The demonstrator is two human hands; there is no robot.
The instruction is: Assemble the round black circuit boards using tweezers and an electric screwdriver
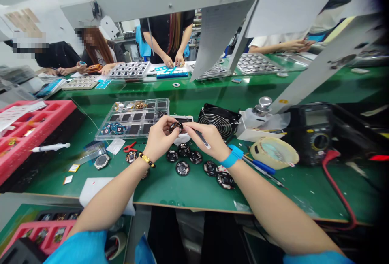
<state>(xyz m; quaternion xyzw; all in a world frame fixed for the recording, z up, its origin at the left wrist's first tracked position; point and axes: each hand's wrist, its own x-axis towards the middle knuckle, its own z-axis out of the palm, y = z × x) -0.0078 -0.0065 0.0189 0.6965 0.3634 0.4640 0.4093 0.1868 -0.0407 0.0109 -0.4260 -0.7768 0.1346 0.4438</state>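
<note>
My left hand (160,135) pinches a small round black watch part (175,126) above the green bench. My right hand (211,136) is closed around tweezers (203,139), their tips meeting the part and mostly hidden by fingers. Below both hands lie several similar round black watch parts (182,168) with metal pieces in them. Left of these, near my bracelet, are a red clamp (130,147) and another round part (131,157). A clear compartment tray (133,119) with dark square screens, blue circuit boards and small gold pieces stands just behind my left hand.
On the right are a black fan (219,121), a dispenser bottle (258,112), a cream bowl (275,152), a multimeter (317,134) and a red cable (337,191). A pink foam tray (33,134) and white syringe (50,147) lie left. Co-workers sit and stand across the bench.
</note>
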